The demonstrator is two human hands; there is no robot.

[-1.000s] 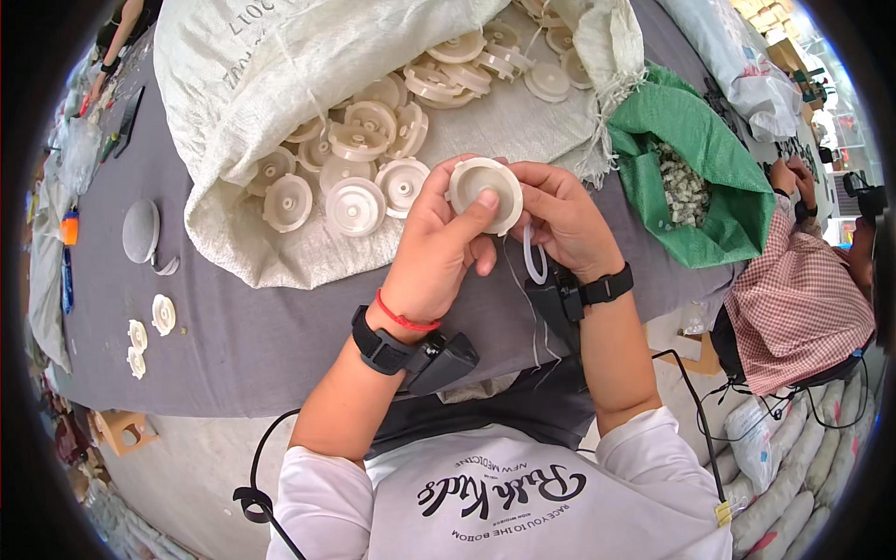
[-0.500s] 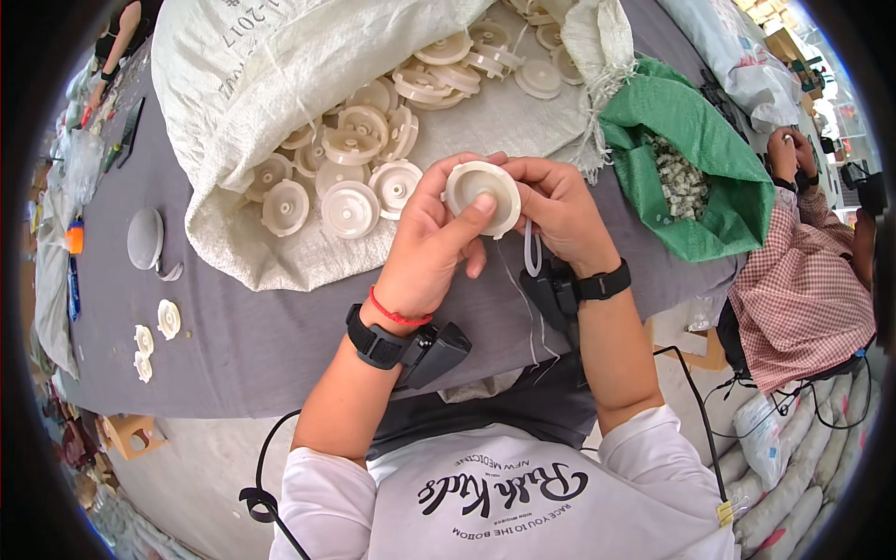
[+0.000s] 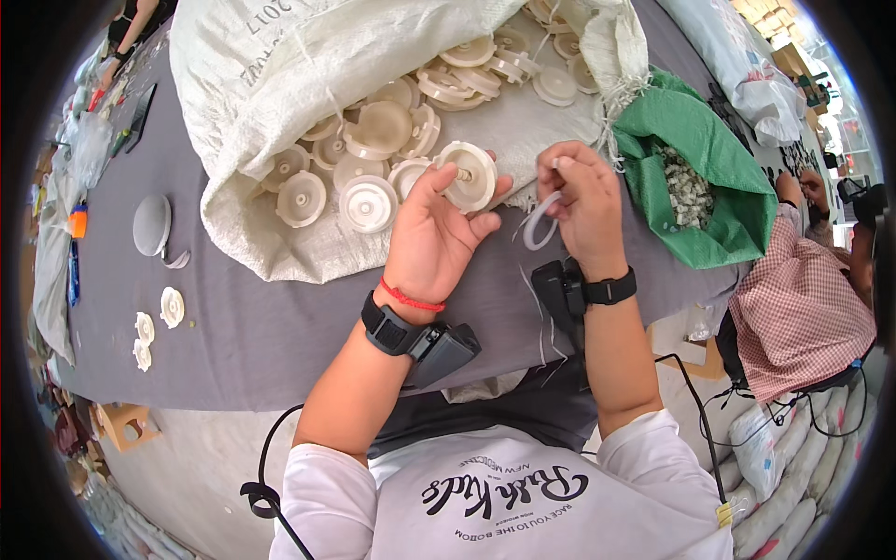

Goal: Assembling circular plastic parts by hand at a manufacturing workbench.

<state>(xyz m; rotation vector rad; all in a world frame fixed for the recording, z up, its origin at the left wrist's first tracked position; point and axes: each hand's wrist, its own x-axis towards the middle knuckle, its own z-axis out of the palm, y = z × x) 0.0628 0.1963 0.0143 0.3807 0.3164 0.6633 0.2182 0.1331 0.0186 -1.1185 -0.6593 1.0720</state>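
Note:
My left hand (image 3: pixel 431 233) is closed around a round, off-white plastic disc (image 3: pixel 481 189) with a raised rim and a central stub. The disc's hollow side faces up, close to the opening of a white woven sack (image 3: pixel 308 257). To its right, apart from the disc, my right hand (image 3: pixel 590 207) has its fingers curled, with a thin translucent white ring (image 3: pixel 529 231) hanging from them. Whether the fingertips pinch anything else is too small to tell. Several similar discs (image 3: pixel 368 203) lie heaped inside the sack's mouth.
A green woven bag (image 3: pixel 723 238) with many small pale pieces (image 3: pixel 689 191) stands at the right. On the grey tablecloth (image 3: pixel 252 345), small white discs (image 3: pixel 172 307) and a grey oval device (image 3: pixel 150 225) lie at left. Another person in a checkered garment (image 3: pixel 793 317) sits at right.
My hands have moved apart. The left hand keeps the disc, now tilted with its stub showing, while the right hand has drawn away to the right with the ring.

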